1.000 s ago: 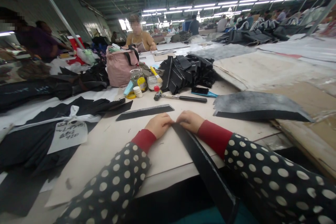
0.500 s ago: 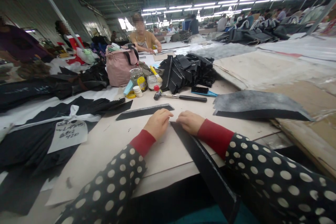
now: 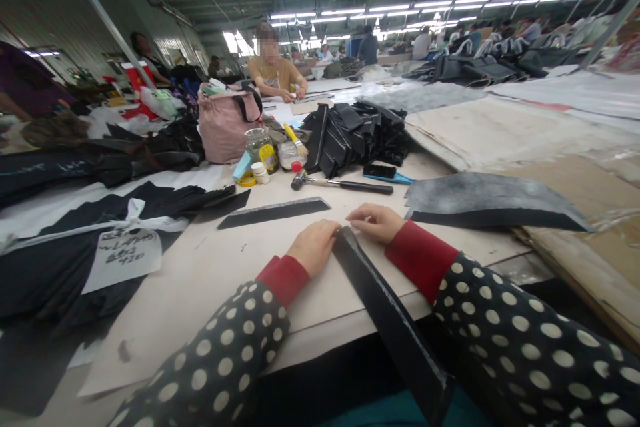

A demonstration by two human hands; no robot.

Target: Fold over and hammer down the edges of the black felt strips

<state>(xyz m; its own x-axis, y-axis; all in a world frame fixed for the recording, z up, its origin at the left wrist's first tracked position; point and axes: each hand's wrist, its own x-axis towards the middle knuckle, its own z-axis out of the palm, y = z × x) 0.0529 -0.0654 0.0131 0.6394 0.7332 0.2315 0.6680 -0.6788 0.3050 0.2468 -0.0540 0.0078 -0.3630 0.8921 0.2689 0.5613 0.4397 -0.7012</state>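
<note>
A long black strip (image 3: 385, 310) lies on the table (image 3: 215, 273). It is thin, flat & dull, w/ edges that look a bit grey. Its far end sits btw the two hands. From there it runs toward 5 o'clock, goes past the table edge & hangs over the lap.

L hand (image 3: 316, 247) is at 9 o'clock of the strip's far end. Its fingers are bent & the tips touch the strip. Can't tell if it grips or just presses. R hand (image 3: 376, 221) is at 1 o'clock of that end. It lies loose on the table w/ fingers stretched out flat. It holds nothing, & its tips are just beside the strip's end. Both sleeves are black w/ white dots & red cuffs.

At 11 o'clock from the hands lies a 2nd strip (image 3: 274, 212), short & black. A hammer (image 3: 343, 185) lies at 12 o'clock. Past it are a jar (image 3: 260, 147), a pink bag (image 3: 225, 123) & a pile (image 3: 355, 133) of black pieces. A grey sheet (image 3: 490, 203) lies at 3 o'clock. At 9 o'clock is a white tag (image 3: 123, 253) on black cloth.
</note>
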